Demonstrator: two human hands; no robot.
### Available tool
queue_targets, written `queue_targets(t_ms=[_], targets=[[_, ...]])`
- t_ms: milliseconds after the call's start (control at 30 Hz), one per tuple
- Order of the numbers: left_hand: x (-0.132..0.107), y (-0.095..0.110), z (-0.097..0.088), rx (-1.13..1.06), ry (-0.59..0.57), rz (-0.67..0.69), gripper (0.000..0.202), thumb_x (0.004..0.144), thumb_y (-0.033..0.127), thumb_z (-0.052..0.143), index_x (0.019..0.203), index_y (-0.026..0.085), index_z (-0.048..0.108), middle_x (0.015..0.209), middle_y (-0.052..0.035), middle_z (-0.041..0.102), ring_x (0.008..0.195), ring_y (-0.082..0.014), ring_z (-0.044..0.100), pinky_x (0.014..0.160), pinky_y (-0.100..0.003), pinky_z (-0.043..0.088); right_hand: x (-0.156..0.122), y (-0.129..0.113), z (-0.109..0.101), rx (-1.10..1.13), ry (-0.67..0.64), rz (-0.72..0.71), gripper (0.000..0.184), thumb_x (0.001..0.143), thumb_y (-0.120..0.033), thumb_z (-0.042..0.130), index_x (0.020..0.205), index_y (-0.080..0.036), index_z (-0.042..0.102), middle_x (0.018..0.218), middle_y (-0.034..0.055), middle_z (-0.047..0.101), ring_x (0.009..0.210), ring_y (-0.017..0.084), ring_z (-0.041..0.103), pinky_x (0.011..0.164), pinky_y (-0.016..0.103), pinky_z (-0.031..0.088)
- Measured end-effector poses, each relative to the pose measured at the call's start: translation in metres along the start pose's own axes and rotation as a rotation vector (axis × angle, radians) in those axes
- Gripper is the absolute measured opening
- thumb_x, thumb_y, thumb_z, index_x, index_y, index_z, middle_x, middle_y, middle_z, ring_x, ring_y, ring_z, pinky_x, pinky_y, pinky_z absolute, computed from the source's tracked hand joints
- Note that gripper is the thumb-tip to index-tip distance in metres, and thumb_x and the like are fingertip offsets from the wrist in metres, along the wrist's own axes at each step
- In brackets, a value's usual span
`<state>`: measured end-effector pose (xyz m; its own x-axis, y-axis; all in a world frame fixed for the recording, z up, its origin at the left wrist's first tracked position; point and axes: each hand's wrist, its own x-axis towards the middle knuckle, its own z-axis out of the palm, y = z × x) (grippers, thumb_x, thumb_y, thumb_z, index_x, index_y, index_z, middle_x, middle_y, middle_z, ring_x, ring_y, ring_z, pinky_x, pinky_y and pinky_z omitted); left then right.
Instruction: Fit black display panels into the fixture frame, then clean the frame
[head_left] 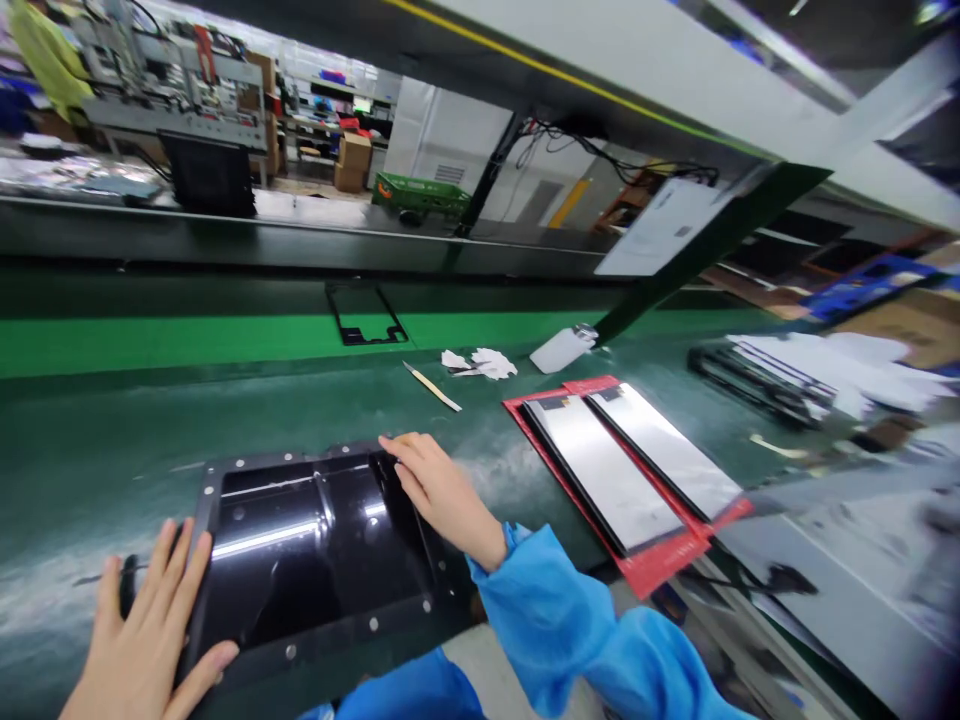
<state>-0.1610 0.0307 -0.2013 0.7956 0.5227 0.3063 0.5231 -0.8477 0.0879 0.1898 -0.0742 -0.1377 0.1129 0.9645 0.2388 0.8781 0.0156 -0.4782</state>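
Note:
A glossy black rectangular panel lies on the green bench, set in a dark frame dotted with pale round spots. My left hand rests with spread fingers over the frame's left edge, its thumb reaching onto the near-left corner. A small dark object, partly hidden, sits by those fingers. At the far right corner, my right hand touches the edge with outstretched, slightly bent fingertips. Neither hand has anything lifted in it.
A thin pale-handled tool, crumpled white scraps and a white bottle lie beyond. Two silvery panels rest on a red sheet to the right. A thin black frame lies at the back; a slanted post stands right.

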Motion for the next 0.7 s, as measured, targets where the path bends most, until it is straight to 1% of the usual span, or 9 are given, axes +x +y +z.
queue_targets(t_ms=[67, 167, 267, 367, 467, 533, 600, 700], targets=[[-0.003, -0.001, 0.004, 0.071, -0.005, 0.029, 0.093, 0.085, 0.068, 0.041, 0.151, 0.009, 0.012, 0.152, -0.0175, 0.028, 0.142, -0.0398, 0.018, 0.113, -0.066, 0.006, 0.018, -0.009, 0.010, 0.053, -0.036, -0.136, 0.049, 0.090, -0.003, 0.034, 0.135, -0.021, 0.046, 0.122, 0.0080, 0.055, 0.114, 0.023, 0.048, 0.097, 0.042, 0.042], [-0.005, 0.000, 0.005, 0.132, -0.009, 0.051, 0.100, 0.081, 0.070, 0.048, 0.151, 0.008, 0.013, 0.152, -0.0177, 0.029, 0.142, -0.0404, 0.018, 0.114, -0.066, 0.005, 0.035, -0.020, 0.028, 0.049, -0.087, -0.227, 0.061, 0.081, 0.003, 0.036, 0.136, -0.020, 0.045, 0.124, 0.0081, 0.056, 0.118, 0.023, 0.046, 0.094, 0.043, 0.042], [-0.005, 0.004, 0.002, 0.147, 0.002, 0.026, 0.100, 0.081, 0.070, 0.049, 0.151, 0.008, 0.014, 0.152, -0.0176, 0.028, 0.142, -0.0407, 0.018, 0.114, -0.066, 0.003, 0.043, -0.026, 0.040, 0.029, -0.136, -0.254, 0.062, 0.078, 0.004, 0.037, 0.136, -0.017, 0.045, 0.123, 0.0114, 0.056, 0.118, 0.026, 0.046, 0.092, 0.046, 0.042], [-0.004, 0.007, -0.001, 0.156, 0.010, 0.008, 0.099, 0.082, 0.071, 0.048, 0.151, 0.008, 0.015, 0.152, -0.0176, 0.027, 0.142, -0.0407, 0.018, 0.114, -0.065, 0.003, 0.048, -0.026, 0.045, 0.158, -0.131, -0.196, 0.058, 0.077, 0.004, 0.037, 0.129, -0.017, 0.050, 0.117, 0.0112, 0.057, 0.113, 0.027, 0.048, 0.094, 0.048, 0.040], [-0.002, 0.007, -0.002, 0.178, 0.032, 0.012, 0.098, 0.082, 0.071, 0.047, 0.150, 0.007, 0.017, 0.152, -0.0184, 0.027, 0.142, -0.0409, 0.018, 0.114, -0.064, 0.002, 0.055, -0.024, 0.044, 0.278, -0.109, -0.135, 0.050, 0.076, 0.003, 0.038, 0.120, -0.019, 0.053, 0.109, 0.0082, 0.058, 0.108, 0.023, 0.051, 0.094, 0.043, 0.042], [-0.002, 0.006, -0.001, 0.195, 0.045, 0.027, 0.096, 0.083, 0.069, 0.048, 0.150, 0.006, 0.018, 0.152, -0.0186, 0.027, 0.142, -0.0409, 0.018, 0.115, -0.063, 0.002, 0.062, -0.023, 0.039, 0.328, -0.127, -0.125, 0.047, 0.077, 0.000, 0.041, 0.118, -0.020, 0.052, 0.103, 0.0056, 0.058, 0.102, 0.021, 0.053, 0.091, 0.039, 0.045], [-0.002, 0.006, -0.001, 0.203, 0.043, 0.041, 0.095, 0.084, 0.067, 0.049, 0.149, 0.005, 0.019, 0.152, -0.0183, 0.027, 0.142, -0.0405, 0.017, 0.115, -0.061, 0.001, 0.069, -0.022, 0.030, 0.383, -0.171, -0.135, 0.045, 0.079, -0.003, 0.043, 0.120, -0.021, 0.050, 0.099, 0.0032, 0.059, 0.094, 0.018, 0.056, 0.086, 0.034, 0.047], [-0.002, 0.006, -0.004, 0.179, 0.025, 0.039, 0.091, 0.086, 0.063, 0.050, 0.149, 0.005, 0.019, 0.153, -0.0191, 0.024, 0.143, -0.0406, 0.014, 0.116, -0.059, 0.003, 0.075, -0.022, 0.015, 0.519, -0.297, -0.130, 0.043, 0.083, -0.009, 0.046, 0.125, -0.021, 0.046, 0.100, 0.0020, 0.059, 0.084, 0.015, 0.057, 0.081, 0.030, 0.048]])
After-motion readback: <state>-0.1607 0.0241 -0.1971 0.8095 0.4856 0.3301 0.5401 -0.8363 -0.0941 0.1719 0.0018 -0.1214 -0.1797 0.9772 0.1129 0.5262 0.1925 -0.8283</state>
